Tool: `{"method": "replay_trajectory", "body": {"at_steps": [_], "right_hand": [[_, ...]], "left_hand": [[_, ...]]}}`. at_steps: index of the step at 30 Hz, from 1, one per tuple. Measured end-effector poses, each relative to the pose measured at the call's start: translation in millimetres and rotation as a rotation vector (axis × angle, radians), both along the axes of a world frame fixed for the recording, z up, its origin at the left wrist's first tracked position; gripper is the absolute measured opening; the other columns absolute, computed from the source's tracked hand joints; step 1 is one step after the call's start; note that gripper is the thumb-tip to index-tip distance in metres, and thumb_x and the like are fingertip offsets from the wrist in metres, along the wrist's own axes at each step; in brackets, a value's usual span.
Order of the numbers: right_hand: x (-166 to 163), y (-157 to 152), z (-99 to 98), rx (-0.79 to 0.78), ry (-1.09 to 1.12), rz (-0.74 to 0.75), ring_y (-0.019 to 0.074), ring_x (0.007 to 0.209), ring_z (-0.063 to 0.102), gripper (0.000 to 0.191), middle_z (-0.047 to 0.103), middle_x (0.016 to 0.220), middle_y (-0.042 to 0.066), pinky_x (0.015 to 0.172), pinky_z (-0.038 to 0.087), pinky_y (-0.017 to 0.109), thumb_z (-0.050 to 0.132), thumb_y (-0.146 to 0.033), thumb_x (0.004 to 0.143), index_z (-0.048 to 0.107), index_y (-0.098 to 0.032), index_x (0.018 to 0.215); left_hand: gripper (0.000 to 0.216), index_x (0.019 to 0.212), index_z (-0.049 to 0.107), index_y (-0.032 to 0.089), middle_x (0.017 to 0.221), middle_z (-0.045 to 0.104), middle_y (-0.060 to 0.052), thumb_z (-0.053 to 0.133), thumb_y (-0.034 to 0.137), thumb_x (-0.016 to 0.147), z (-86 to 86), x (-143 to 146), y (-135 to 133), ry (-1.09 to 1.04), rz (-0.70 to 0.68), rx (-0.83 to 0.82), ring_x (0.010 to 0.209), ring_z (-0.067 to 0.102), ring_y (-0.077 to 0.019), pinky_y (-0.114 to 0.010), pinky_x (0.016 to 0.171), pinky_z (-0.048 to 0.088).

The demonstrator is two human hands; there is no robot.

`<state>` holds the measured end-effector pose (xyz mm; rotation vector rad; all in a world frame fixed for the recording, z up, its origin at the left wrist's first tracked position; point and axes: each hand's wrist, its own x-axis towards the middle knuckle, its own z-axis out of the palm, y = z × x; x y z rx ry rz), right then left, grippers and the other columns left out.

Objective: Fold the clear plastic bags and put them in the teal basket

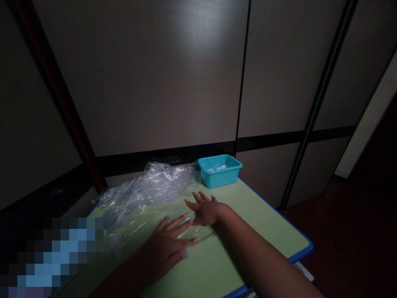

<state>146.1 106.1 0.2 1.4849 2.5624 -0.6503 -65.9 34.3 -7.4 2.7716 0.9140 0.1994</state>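
My left hand [169, 244] lies flat on the light green table [263, 231], fingers spread, pressing on a clear plastic sheet or bag [145, 194]. My right hand [204, 209] also lies flat with fingers stretched out, resting on the near edge of the same clear plastic. The plastic is crumpled and piles up toward the table's far left corner. Neither hand grips anything.
A small turquoise plastic tub [220, 169] stands at the table's far edge, with something pale inside. The table has a blue rim [305, 248]. Grey wall panels with dark strips stand right behind it. A dark floor lies to the right.
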Motion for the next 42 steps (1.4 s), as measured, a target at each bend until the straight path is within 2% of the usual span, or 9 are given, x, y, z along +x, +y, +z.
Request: {"method": "replay_trajectory", "body": {"at_steps": [4,8,11,16,21,28,31,35,42], "right_hand": [[3.1,-5.9,8.7,-0.014,0.034,-0.003,0.0314,0.132,-0.015,0.091,-0.012,0.148,0.009,0.096,0.0,0.066,0.047,-0.072,0.069,0.007,-0.034,0.141],[8.7,-11.0,17.8,0.079,0.18,-0.027,0.0331,0.134,-0.007,0.089,0.002,0.15,0.011,0.1,0.005,0.062,0.052,-0.069,0.069,0.017,-0.031,0.141],[10.0,-12.4,22.7,0.15,0.384,-0.009,0.0289,0.131,0.023,0.071,0.032,0.143,0.012,0.104,0.021,0.044,0.048,-0.059,0.078,0.034,-0.022,0.137],[17.4,-23.7,29.7,0.089,0.443,0.002,0.0197,0.082,0.061,0.056,0.065,0.098,0.008,0.071,0.046,0.029,0.051,-0.053,0.079,0.052,-0.016,0.12],[37.2,-69.0,18.3,0.248,0.385,-0.053,0.0225,0.092,0.053,0.06,0.057,0.103,0.007,0.078,0.042,0.031,0.072,-0.049,0.06,0.058,-0.022,0.112],[34.6,-109.8,-10.9,0.534,0.425,-0.248,0.0197,0.092,0.049,0.013,0.057,0.092,0.004,0.08,0.035,0.032,0.05,-0.02,0.081,0.059,-0.023,0.091],[32.6,-107.8,-12.9,0.538,0.478,-0.239,0.018,0.084,0.049,0.011,0.058,0.082,0.003,0.075,0.035,0.029,0.048,-0.019,0.083,0.058,-0.021,0.08],[32.9,-106.4,-12.1,0.561,0.497,-0.277,0.0174,0.08,0.049,0.012,0.058,0.077,0.002,0.073,0.035,0.029,0.05,-0.02,0.083,0.056,-0.02,0.073],[31.7,-106.0,-13.4,0.553,0.469,-0.281,0.018,0.081,0.049,0.013,0.058,0.075,0.002,0.074,0.035,0.03,0.051,-0.023,0.083,0.056,-0.02,0.071]], "left_hand": [[0.026,0.106,0.064,0.028,0.117,0.058,-0.004,0.046,0.032,0.088,2.8,3.3,2.9,-0.256,0.041,0.011,0.113,0.046,-0.0233,-0.038,0.099,0.033],[0.02,0.089,0.065,0.019,0.088,0.063,-0.005,0.047,0.026,0.084,4.1,7.1,3.1,-0.425,0.15,-0.105,0.088,0.055,-0.0187,-0.029,0.081,0.042],[0.02,0.095,0.061,0.018,0.085,0.062,-0.003,0.047,0.024,0.081,4.2,7.8,3.1,-0.48,0.283,-0.225,0.08,0.057,-0.0172,-0.026,0.074,0.042],[0.026,0.103,0.057,0.017,0.074,0.06,0.001,0.044,0.023,0.081,3.2,5.6,7.1,-0.532,0.356,-0.291,0.071,0.057,-0.0157,-0.024,0.067,0.041],[0.029,0.106,0.056,0.018,0.072,0.061,0.0,0.037,0.026,0.085,-0.8,2.0,11.9,-0.565,0.344,-0.219,0.07,0.058,-0.0167,-0.025,0.067,0.041],[0.029,0.108,0.055,0.019,0.072,0.06,0.0,0.033,0.029,0.09,-3.4,2.7,9.2,-0.595,0.291,-0.231,0.072,0.058,-0.0159,-0.024,0.069,0.041],[0.031,0.113,0.053,0.02,0.083,0.06,-0.002,0.048,0.033,0.085,-5.2,-0.7,8.1,-0.546,0.233,-0.195,0.079,0.057,-0.017,-0.025,0.074,0.041],[0.072,0.125,0.045,0.025,0.096,0.06,-0.003,0.075,0.033,0.061,-7.0,-6.8,8.0,-0.407,0.187,-0.077,0.092,0.053,-0.0213,-0.031,0.087,0.038],[0.026,0.106,0.059,0.022,0.089,0.062,-0.003,0.05,0.021,0.081,-3.3,-7.2,10.5,-0.445,0.24,-0.086,0.084,0.057,-0.0176,-0.027,0.079,0.041]]}}
